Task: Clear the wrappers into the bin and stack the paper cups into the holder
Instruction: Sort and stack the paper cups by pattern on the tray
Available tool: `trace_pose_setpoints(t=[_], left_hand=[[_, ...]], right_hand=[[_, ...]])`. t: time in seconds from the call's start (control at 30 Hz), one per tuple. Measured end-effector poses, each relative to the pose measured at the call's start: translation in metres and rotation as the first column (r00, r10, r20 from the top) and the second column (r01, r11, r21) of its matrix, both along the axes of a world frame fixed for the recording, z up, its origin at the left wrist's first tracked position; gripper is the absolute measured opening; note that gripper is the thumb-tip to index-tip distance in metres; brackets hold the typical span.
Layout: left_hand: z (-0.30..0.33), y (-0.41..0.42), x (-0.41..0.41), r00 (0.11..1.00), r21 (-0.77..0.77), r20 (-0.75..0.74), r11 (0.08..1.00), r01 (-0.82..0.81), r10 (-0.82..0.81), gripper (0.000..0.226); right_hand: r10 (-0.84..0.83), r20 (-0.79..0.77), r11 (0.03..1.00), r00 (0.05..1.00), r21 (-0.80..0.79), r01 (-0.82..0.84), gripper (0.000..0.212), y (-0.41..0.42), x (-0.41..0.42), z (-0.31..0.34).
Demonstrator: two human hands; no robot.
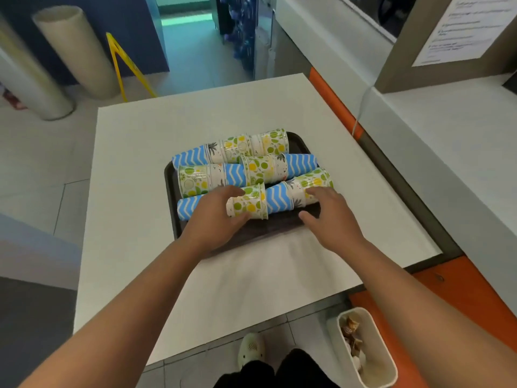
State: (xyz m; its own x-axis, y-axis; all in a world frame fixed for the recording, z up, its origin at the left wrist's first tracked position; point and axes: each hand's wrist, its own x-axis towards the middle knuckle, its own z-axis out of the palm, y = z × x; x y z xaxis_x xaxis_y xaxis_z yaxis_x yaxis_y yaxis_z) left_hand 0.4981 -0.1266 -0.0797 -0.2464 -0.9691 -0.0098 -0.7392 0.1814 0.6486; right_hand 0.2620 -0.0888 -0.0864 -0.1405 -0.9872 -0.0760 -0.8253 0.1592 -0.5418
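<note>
The left hand (215,217) curls round a fruit-printed paper cup (247,203) lying on the dark plastic tray (169,175), the right hand (326,211) rests loose-fingered on the neighbouring nested cups (296,193), and crumpled wrappers (353,336) fill the white bin (376,357) below.

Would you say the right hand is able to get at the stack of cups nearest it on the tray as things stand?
Probably yes. The right hand already rests open on the near-right cup stack, lying on the tray. Nothing lies between them, and the left hand grips a separate green-dotted cup.
</note>
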Motion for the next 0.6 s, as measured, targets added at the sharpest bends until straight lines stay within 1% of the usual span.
trace_pose_setpoints(t=[0.1, 0.2, 0.37, 0.5, 0.6], left_hand=[[-0.007, -0.016, -0.002, 1.0, 0.014, 0.019, 1.0, 0.014, -0.014, 0.05], [-0.013, -0.028, -0.011, 0.997, 0.017, 0.05, 0.999, 0.05, -0.051, 0.055], [-0.021, -0.045, -0.039, 0.99, 0.03, 0.072, 0.992, 0.12, -0.122, 0.063], [-0.024, -0.065, -0.067, 0.968, 0.023, 0.159, 0.981, 0.191, -0.192, 0.066], [-0.028, -0.078, -0.085, 0.922, 0.028, 0.302, 0.969, 0.246, -0.243, 0.07]], right_hand=[[0.033, -0.074, 0.999, 0.997, 0.017, -0.032, 0.058, -0.026, -0.009, -0.005], [0.08, -0.12, 0.997, 0.99, 0.026, -0.078, 0.057, -0.05, -0.017, -0.009], [0.227, -0.212, 0.973, 0.951, 0.082, -0.214, 0.065, -0.08, -0.028, -0.018], [0.333, -0.296, 0.943, 0.895, 0.132, -0.307, 0.057, -0.098, -0.04, -0.024], [0.396, -0.345, 0.918, 0.851, 0.16, -0.362, 0.055, -0.11, -0.049, -0.028]])
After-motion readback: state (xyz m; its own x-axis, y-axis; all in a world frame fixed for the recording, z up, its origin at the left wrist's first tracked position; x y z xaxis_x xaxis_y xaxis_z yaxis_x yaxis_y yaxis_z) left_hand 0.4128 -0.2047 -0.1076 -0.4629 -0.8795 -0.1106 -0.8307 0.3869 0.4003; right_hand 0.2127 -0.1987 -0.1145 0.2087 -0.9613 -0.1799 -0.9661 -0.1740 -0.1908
